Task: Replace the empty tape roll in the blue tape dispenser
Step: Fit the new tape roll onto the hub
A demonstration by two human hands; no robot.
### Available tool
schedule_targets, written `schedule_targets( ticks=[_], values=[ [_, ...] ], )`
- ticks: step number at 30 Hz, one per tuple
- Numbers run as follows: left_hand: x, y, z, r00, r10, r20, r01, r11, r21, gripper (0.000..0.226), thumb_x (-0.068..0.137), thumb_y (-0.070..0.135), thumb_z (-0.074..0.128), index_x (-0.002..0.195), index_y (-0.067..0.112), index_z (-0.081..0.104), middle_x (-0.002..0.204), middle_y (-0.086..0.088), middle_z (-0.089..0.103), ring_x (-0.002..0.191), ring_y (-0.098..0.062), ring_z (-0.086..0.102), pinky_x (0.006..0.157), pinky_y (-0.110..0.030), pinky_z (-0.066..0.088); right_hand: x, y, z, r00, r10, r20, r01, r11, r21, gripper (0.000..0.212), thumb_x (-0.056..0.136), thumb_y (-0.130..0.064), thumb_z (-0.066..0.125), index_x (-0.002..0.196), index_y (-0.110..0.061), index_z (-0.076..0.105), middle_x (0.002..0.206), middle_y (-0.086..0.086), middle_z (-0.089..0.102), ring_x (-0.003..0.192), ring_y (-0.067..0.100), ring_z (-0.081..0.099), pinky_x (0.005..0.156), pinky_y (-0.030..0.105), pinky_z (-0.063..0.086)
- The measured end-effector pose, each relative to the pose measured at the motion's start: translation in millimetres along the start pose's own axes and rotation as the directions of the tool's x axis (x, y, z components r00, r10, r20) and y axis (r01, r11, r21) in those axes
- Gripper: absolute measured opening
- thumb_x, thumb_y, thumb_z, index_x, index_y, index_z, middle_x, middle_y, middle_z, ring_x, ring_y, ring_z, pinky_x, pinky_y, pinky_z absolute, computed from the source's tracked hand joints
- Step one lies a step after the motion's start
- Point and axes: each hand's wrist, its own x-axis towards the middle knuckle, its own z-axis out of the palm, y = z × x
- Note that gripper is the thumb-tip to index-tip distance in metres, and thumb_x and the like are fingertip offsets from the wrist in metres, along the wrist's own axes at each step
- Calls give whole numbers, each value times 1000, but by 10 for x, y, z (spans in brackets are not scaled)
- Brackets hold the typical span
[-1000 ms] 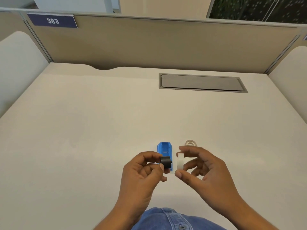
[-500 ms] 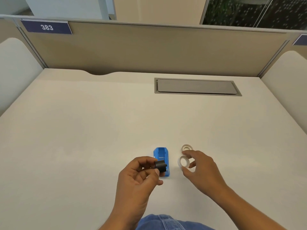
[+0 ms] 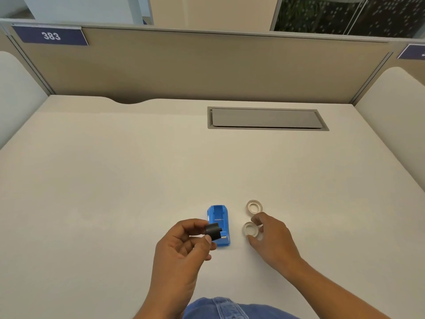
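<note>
The blue tape dispenser (image 3: pixel 220 217) lies open on the desk, its roll bay bare. My left hand (image 3: pixel 184 247) hovers just left of it, pinching the black spool hub (image 3: pixel 212 231) between thumb and fingers. My right hand (image 3: pixel 271 240) is lowered to the desk right of the dispenser, with thumb and forefinger on the rim of a thin white ring (image 3: pixel 250 229) that lies flat. A second, thicker white tape roll (image 3: pixel 254 206) lies flat just beyond it, untouched.
A grey cable hatch (image 3: pixel 266 118) is set into the beige desk (image 3: pixel 115 192) at the back right. Beige partition panels close off the back and both sides. My blue jeans (image 3: pixel 220 309) show at the bottom edge.
My right hand has gone down and to the right, bringing the white ring from upright beside the hub to flat on the desk. The left hand keeps the black hub.
</note>
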Motion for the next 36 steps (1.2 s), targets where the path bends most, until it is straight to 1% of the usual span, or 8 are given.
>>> schedule_targets(
  ticks=[2, 9, 14, 19, 22, 26, 33, 36],
  values=[
    [14, -9, -5, 1000, -9, 2, 9, 1000, 15, 28, 84, -9, 61, 87, 18, 70, 80, -1, 77, 62, -17, 70, 53, -22, 55, 7, 1, 5, 1000, -2, -4, 2, 1000, -9, 33, 77, -32, 72, 106, -27, 58, 100, -9, 67, 87, 14, 61, 71, 24, 46],
    [25, -40, 12, 999, -53, -12, 53, 998, 37, 27, 84, -6, 61, 87, 19, 71, 82, 1, 77, 63, -17, 71, 52, -21, 54, 27, 26, 31, 1000, -18, -3, 18, 999, -33, 37, 78, -33, 72, 111, -25, 57, 104, -7, 66, 92, 15, 61, 74, 22, 42],
    [35, -49, 20, 998, -63, -15, 63, 997, 41, 27, 83, -5, 61, 86, 19, 71, 82, 2, 77, 64, -17, 71, 53, -20, 54, 21, 42, 36, 999, -12, -30, 12, 1000, -8, 43, 77, -38, 74, 115, -28, 56, 107, -13, 61, 92, 10, 58, 76, 22, 44],
    [42, -56, 17, 997, -74, -17, 75, 996, 48, 27, 83, -4, 62, 86, 21, 72, 83, 2, 77, 64, -17, 71, 53, -21, 54, 84, 15, -65, 993, -25, -115, 21, 999, -38, 32, 81, -40, 68, 110, -31, 60, 104, -17, 64, 86, 9, 60, 75, 27, 51],
    [48, -61, 20, 997, -77, -13, 78, 995, 54, 28, 83, -4, 62, 85, 22, 72, 82, 2, 77, 64, -17, 71, 53, -21, 55, 198, 8, -158, 993, -105, -60, 98, 989, -111, 32, 84, -30, 67, 115, -28, 61, 113, -11, 64, 96, 14, 61, 82, 31, 51],
    [57, -63, 27, 997, -78, -5, 78, 996, 48, 30, 83, -3, 63, 84, 25, 73, 82, 1, 77, 64, -17, 71, 53, -20, 54, 379, -5, -292, 988, -150, -33, 141, 974, -177, 31, 82, -25, 66, 112, -31, 60, 114, -10, 62, 100, 16, 60, 80, 33, 51],
    [79, -69, 23, 996, -87, -3, 87, 994, 64, 35, 84, -2, 61, 84, 32, 72, 85, 4, 77, 67, -17, 72, 53, -21, 54, 589, 35, -351, 996, -83, 23, 86, 979, -182, 43, 80, -36, 71, 121, -28, 60, 124, -7, 60, 107, 16, 60, 88, 35, 51],
    [83, -73, 13, 996, -89, -5, 89, 994, 66, 33, 85, -2, 61, 85, 30, 72, 85, 4, 77, 67, -17, 72, 54, -22, 54, 626, 37, -319, 998, -47, 43, 54, 986, -161, 50, 78, -42, 72, 124, -27, 60, 127, -7, 58, 109, 16, 60, 90, 36, 50]
  ],
)
